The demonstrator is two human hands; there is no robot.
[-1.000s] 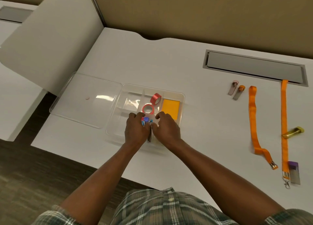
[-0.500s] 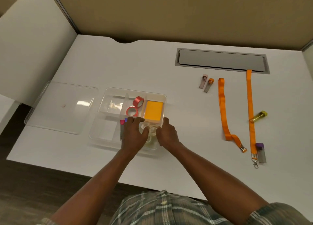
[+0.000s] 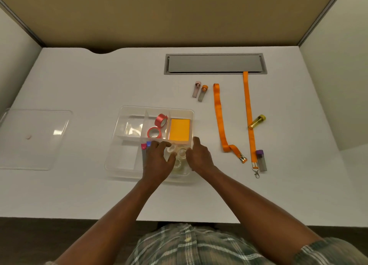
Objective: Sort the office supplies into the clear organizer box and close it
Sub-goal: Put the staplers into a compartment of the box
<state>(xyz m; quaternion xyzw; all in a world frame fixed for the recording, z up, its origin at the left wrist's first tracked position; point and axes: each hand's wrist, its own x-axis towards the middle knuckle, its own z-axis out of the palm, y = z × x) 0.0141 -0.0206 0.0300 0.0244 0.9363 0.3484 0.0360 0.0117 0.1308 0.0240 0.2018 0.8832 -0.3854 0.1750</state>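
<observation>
Moved rightwards since before, my left hand point(image 3: 159, 162) pinches a clear tape roll point(image 3: 170, 149), my right hand point(image 3: 201, 157) I cannot tell; squeezing may pop it out.

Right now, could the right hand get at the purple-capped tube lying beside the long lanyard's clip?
Probably yes. The right hand is at the clear tape rolls in the organizer box; the purple-capped tube lies on open desk to its right. Only the short lanyard lies flat between, easy to pass over.
</observation>
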